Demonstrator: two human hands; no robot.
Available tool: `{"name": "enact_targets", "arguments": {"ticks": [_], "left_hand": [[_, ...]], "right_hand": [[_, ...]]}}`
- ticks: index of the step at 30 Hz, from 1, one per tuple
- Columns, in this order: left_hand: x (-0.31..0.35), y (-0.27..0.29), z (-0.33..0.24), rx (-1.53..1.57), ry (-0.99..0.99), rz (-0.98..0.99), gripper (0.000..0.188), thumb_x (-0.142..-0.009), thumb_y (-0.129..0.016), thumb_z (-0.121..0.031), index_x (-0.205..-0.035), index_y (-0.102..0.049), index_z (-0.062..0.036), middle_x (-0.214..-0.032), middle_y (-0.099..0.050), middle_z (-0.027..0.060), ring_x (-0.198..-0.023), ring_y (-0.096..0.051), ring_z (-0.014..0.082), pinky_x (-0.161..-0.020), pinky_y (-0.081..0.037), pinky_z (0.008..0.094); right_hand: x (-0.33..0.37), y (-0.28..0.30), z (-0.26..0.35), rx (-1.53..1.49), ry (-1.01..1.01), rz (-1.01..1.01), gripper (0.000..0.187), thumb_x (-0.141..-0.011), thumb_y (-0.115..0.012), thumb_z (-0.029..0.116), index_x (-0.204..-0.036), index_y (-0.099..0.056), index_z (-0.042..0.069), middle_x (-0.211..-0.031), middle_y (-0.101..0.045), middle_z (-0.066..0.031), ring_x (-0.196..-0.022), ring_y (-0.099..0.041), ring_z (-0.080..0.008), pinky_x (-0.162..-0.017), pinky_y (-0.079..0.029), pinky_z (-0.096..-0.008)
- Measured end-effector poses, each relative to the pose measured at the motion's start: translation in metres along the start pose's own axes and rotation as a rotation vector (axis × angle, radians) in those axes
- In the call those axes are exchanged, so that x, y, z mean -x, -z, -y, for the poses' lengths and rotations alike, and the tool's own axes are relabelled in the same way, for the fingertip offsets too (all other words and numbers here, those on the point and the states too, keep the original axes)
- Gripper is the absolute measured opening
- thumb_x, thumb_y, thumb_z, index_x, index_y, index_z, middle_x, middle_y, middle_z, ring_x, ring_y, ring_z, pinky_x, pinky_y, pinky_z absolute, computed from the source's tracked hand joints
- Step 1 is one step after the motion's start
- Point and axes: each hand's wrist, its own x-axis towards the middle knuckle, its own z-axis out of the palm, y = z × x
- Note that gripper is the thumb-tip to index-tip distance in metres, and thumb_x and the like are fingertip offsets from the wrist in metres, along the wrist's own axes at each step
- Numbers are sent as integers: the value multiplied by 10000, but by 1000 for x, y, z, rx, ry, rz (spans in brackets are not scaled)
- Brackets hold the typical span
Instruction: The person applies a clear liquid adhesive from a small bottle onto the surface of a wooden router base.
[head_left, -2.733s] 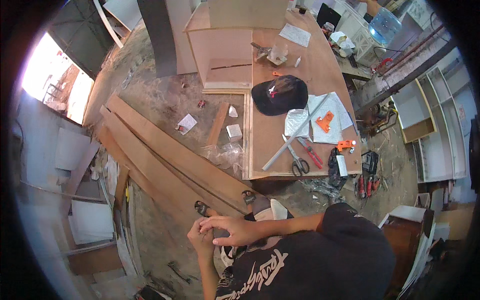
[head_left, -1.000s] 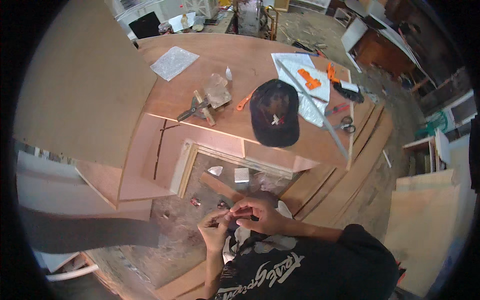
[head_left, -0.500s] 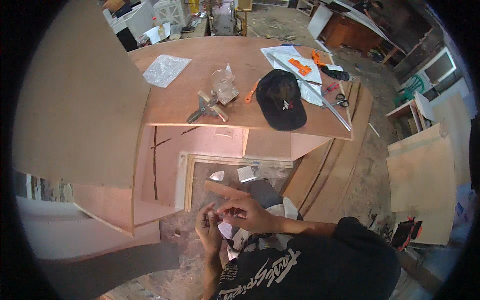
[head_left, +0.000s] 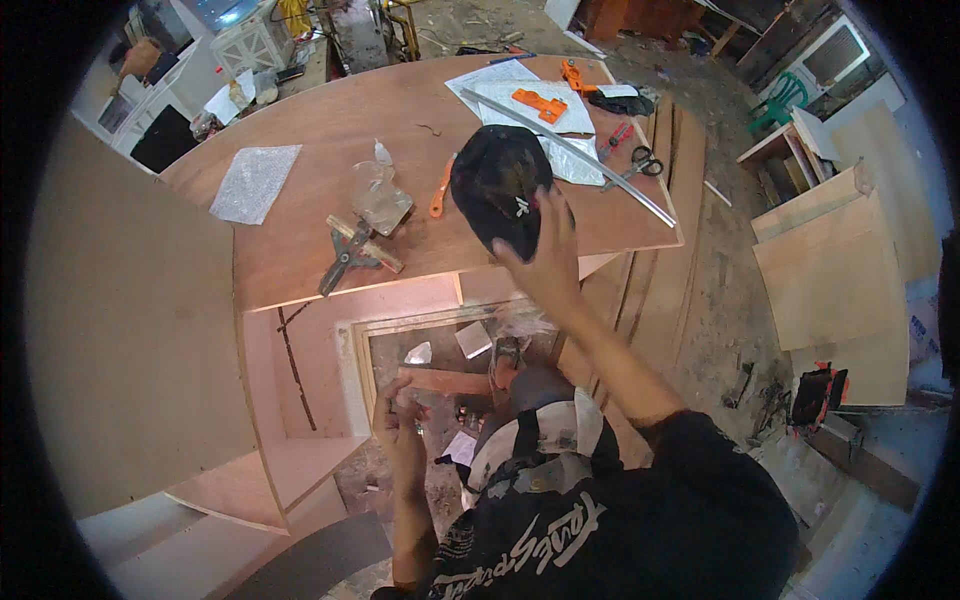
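Note:
My right hand (head_left: 545, 245) reaches over the tabletop to a black cap (head_left: 492, 175). Its thumb and fingers are closed about the brim. Lower down, my left hand (head_left: 398, 415) is held up with curled fingers; whatever small thing may be in them is too blurred to name. Next to those fingertips is a reddish-brown wooden strip (head_left: 450, 382). An orange-handled tool (head_left: 442, 188) lies left of the cap, beside a clear plastic bottle or bag (head_left: 380, 195) and a clamp-like tool with wooden bars (head_left: 358, 252).
On the curved wooden tabletop (head_left: 290, 130) lie bubble wrap (head_left: 255, 183), a metal straightedge (head_left: 570, 155), an orange jig (head_left: 540, 105) and black scissors (head_left: 645, 162). A tall wooden panel (head_left: 130, 330) rises at left. Long boards (head_left: 660, 240) lie along the table's right side.
My right hand has left my left hand and moved forward to the cap's brim. The left hand stays low, apart from it. The whole view has shifted and turned.

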Motion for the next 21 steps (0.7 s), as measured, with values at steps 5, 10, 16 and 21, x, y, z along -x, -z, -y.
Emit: {"name": "enact_targets", "arguments": {"ticks": [5, 10, 16, 21], "left_hand": [[-32, -11, 0, 35, 15, 24, 342, -981, -504, -306, -1139, -589, -14, -728, -534, 32, -724, -535, 119, -698, -441, 261], [-51, -24, -5, 75, -1, -2, 426, -993, -457, -371, -1123, -589, 12, -736, -530, 41, -734, -539, 136, -734, -445, 292], [-85, -46, -9, 17, -38, 175, 597, -957, -465, -487, -1310, -484, -6, -1217, -568, 134, -1081, -552, 222, -994, -390, 375], [-98, -88, -67, 420, 165, 315, 694, -843, -621, -419, -1370, -404, -24, -1372, -469, 120, -1230, -492, 253, -1048, -368, 422]], "right_hand": [[-97, -33, -53, 89, -41, -94, 799, -767, -731, 435, -1346, -418, -17, -1340, -467, -256, -1252, -442, -396, -1029, -344, -492], [-94, -34, -63, -28, -124, -57, 613, -813, -684, 408, -1243, -541, -4, -1135, -624, -228, -1039, -596, -380, -912, -437, -453], [-75, 48, 22, -353, -11, -77, 484, -928, -559, 373, -1197, -562, -29, -1101, -621, -255, -1020, -608, -391, -926, -437, -415], [-62, 87, 55, -672, -140, 51, 455, -1012, -411, 338, -1196, -545, -57, -1141, -606, -231, -1060, -591, -325, -950, -409, -360]]}}
